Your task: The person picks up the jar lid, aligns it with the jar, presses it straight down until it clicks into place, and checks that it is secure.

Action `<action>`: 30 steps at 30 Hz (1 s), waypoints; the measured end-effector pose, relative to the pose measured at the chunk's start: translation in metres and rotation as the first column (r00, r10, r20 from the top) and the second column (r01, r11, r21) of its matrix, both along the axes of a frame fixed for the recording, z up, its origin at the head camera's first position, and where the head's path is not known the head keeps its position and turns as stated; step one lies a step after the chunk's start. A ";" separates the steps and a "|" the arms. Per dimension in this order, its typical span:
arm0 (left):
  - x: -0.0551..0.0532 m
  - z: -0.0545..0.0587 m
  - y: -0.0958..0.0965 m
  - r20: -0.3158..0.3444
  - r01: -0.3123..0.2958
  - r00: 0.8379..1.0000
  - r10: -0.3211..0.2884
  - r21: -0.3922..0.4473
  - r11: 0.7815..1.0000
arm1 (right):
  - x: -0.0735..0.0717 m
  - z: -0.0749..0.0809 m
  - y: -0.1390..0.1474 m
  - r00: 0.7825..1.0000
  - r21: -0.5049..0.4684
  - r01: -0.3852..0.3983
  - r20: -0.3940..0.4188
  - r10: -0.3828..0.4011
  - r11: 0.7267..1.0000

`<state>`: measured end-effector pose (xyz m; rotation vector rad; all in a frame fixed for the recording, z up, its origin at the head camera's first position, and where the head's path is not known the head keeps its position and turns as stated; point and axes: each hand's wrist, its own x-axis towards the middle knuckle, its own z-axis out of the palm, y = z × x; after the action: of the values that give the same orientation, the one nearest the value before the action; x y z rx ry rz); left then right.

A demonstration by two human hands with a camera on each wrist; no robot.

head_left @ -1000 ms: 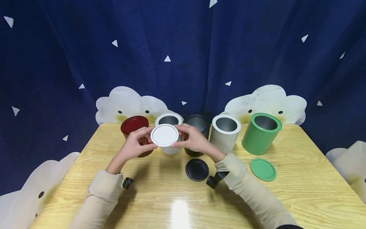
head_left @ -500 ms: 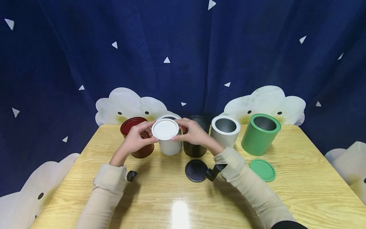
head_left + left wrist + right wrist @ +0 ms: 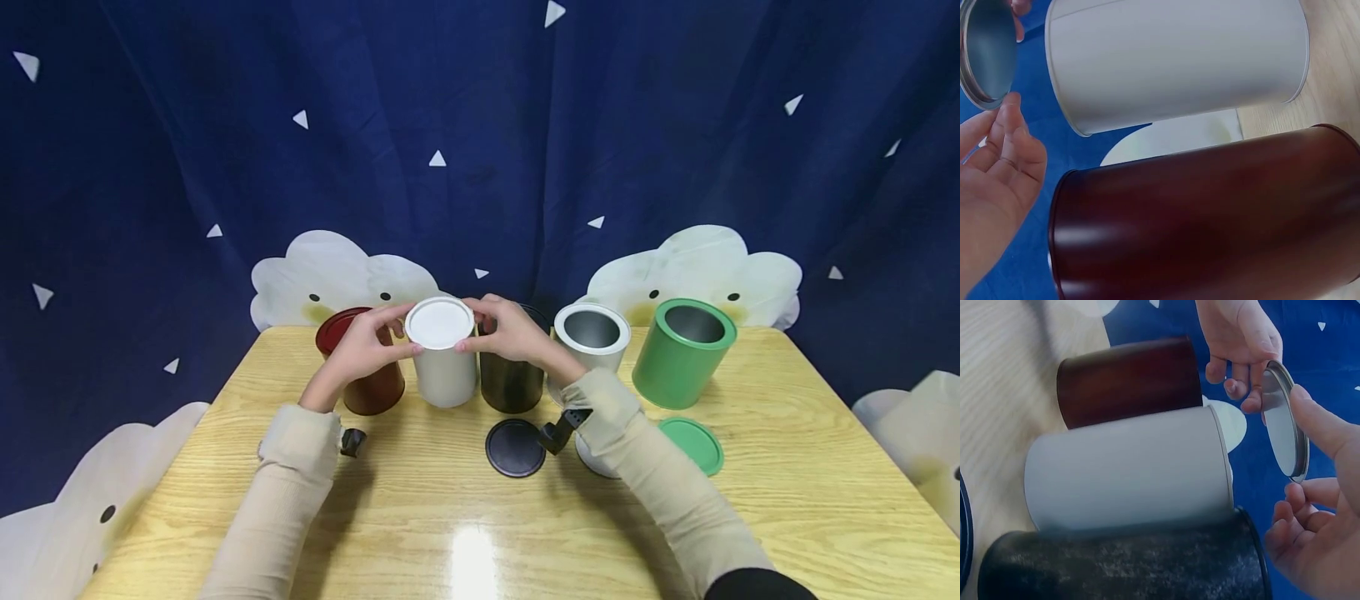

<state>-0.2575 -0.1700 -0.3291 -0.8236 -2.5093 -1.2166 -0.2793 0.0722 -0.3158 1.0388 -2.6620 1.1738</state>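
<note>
A round white lid [image 3: 440,322] is held by its rim between both hands. My left hand [image 3: 362,343] pinches its left side with thumb and fingers, and my right hand [image 3: 513,337] pinches the right side. Directly below is an upright white can [image 3: 447,379], its top hidden by the lid in the head view. Both wrist views show a gap between lid [image 3: 1282,419] and can [image 3: 1129,469]. The lid's metallic underside faces the can. Beside my left hand stands a dark red can [image 3: 377,387] with a red top; a black can [image 3: 512,383] stands under my right hand.
Farther right are an open light grey can [image 3: 592,333] and an open green can [image 3: 682,358]. On the wooden table [image 3: 420,517] lie a black lid [image 3: 515,448], a green lid [image 3: 697,446] and a pale lid [image 3: 595,458] partly under the right forearm. A blue curtain hangs behind.
Both hands have moved the white lid away from me and slightly right, from in front of the white can to over its top. The cans have stayed in place.
</note>
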 end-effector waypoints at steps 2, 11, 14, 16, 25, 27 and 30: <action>-0.004 0.000 0.001 -0.006 -0.004 1.000 0.004 -0.016 1.000 | -0.003 0.001 0.001 1.000 0.007 0.004 0.005 -0.004 1.000; -0.016 -0.003 0.004 0.013 -0.015 1.000 0.017 -0.088 0.996 | -0.019 0.000 0.002 1.000 0.059 0.017 0.008 -0.017 0.998; -0.020 -0.003 0.005 0.011 -0.031 0.999 0.033 -0.119 0.992 | -0.024 -0.001 0.002 1.000 0.070 0.026 0.016 -0.027 0.997; -0.021 -0.002 0.004 0.003 -0.038 0.999 0.039 -0.137 0.990 | -0.028 -0.002 0.002 0.999 0.080 0.030 0.016 -0.031 0.996; -0.029 -0.001 0.002 0.052 -0.051 0.997 0.062 -0.195 0.979 | -0.039 -0.010 -0.002 0.999 0.131 0.045 0.002 -0.045 0.990; -0.030 -0.002 0.001 0.069 -0.066 0.994 0.082 -0.216 0.974 | -0.041 -0.011 -0.003 0.998 0.155 0.054 0.007 -0.056 0.986; -0.032 -0.003 0.001 0.073 -0.080 0.992 0.102 -0.249 0.965 | -0.043 -0.011 -0.005 0.997 0.194 0.070 0.010 -0.073 0.979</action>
<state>-0.2890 -0.1694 -0.3324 -0.7126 -2.7737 -0.9434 -0.3219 0.0676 -0.3270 0.9510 -2.8466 0.9306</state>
